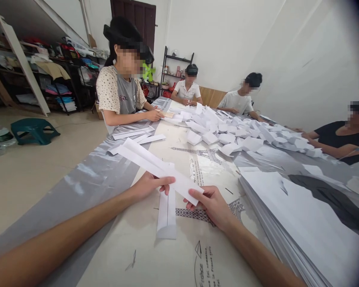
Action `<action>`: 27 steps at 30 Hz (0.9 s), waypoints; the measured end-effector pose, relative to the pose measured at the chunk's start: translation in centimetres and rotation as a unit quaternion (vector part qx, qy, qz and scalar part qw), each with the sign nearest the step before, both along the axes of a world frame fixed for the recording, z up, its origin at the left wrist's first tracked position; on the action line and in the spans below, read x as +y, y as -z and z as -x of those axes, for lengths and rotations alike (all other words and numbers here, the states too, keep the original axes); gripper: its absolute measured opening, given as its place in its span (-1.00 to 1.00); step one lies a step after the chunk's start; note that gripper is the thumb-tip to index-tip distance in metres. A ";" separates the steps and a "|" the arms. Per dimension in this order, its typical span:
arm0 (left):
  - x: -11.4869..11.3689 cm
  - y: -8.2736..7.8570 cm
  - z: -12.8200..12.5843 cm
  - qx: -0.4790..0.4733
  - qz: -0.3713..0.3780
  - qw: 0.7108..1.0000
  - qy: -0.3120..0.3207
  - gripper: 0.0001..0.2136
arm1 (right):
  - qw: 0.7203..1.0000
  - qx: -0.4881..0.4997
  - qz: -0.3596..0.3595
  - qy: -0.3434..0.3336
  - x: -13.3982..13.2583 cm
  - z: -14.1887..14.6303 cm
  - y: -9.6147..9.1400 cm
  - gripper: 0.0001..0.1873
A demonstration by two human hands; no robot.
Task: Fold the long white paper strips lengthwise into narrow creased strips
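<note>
A long folded paper strip point(146, 157) slants across the view above the table, raised off the cloth. My left hand point(151, 184) pinches its lower edge near the middle, thumb on top. My right hand point(211, 203) grips the strip's near right end between thumb and fingers. Beneath it, another folded paper strip point(166, 219) lies on the tablecloth, a lengthwise line along it; its upper part is partly hidden by the held strip and my left hand.
Folded paper pieces point(227, 129) are heaped across the far table. A stack of white sheets point(299, 215) lies at right, several paper strips point(134, 133) at left. Several people sit around; one person point(122, 87) at left handles paper. A green stool point(34, 130) stands on the floor.
</note>
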State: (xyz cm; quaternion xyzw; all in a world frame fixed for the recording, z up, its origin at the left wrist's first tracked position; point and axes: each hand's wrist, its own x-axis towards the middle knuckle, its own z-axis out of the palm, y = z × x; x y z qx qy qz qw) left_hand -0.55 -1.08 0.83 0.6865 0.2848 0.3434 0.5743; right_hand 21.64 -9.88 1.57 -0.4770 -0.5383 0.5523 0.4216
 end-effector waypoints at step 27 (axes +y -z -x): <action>-0.6 -0.9 -0.1 0.038 -0.023 0.997 0.067 -0.62 | 0.998 -0.051 -0.014 -0.018 -0.3 0.9 -0.4 -0.71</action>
